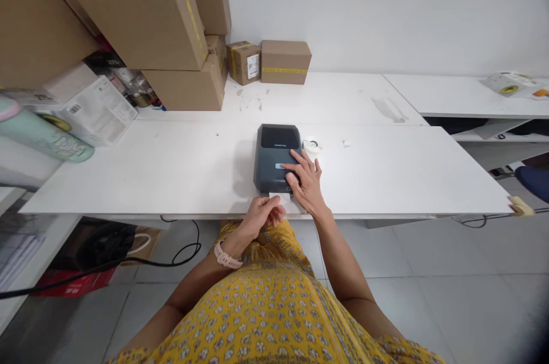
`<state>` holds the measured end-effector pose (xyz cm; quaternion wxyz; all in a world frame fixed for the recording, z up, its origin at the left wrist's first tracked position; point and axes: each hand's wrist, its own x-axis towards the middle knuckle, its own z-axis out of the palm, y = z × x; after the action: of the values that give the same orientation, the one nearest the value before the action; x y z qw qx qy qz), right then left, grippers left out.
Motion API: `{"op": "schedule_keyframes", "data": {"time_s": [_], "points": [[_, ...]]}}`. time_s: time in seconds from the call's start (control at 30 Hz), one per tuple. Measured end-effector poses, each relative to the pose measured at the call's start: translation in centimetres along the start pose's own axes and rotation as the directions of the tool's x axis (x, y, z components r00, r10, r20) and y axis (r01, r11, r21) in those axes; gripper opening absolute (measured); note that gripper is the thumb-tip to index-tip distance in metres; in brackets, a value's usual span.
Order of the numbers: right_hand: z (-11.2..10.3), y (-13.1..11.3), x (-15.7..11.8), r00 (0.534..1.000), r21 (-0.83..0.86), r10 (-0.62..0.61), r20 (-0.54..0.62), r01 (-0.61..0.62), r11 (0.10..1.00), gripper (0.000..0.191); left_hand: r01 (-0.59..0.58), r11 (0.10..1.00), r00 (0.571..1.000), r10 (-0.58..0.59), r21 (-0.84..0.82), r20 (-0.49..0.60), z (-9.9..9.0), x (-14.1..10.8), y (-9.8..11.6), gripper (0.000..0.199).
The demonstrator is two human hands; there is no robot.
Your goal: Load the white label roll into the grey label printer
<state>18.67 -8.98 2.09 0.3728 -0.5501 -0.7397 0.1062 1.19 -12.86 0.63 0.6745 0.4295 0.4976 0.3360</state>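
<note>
A dark grey label printer [269, 172] stands near the front edge of the white table. From its front side a white paper label [281, 197] sticks out, and my left hand [263, 214] pinches it between thumb and finger. My right hand [305, 181] rests over the printer's right side with its fingers spread, the index fingertip at the light button [279, 166] on the lid. A white roll [312, 146] lies just right of the printer, partly behind my right fingers.
Cardboard boxes [146, 27] are stacked at the back left, with two smaller ones [285, 61] by the wall. A green bottle [51, 132] lies at the far left beside white boxes. The table's front edge [386, 214] runs close to my body.
</note>
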Motion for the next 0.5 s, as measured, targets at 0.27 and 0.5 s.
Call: {"op": "schedule_keyframes", "data": {"time_s": [0.27,0.5], "points": [[-0.6,-0.1,-0.1,0.996,-0.177,-0.085,0.032,0.090,0.980,0.039,-0.257,0.961,0.888,0.277,0.104,-0.366,-4.1,0.3,0.6,0.057],[-0.6,-0.6,0.3,0.996,-0.112,-0.075,0.048,0.080,0.990,0.042,-0.411,0.885,0.773,0.466,0.221,-0.430,-3.7,1.9,1.7,0.046]]}}
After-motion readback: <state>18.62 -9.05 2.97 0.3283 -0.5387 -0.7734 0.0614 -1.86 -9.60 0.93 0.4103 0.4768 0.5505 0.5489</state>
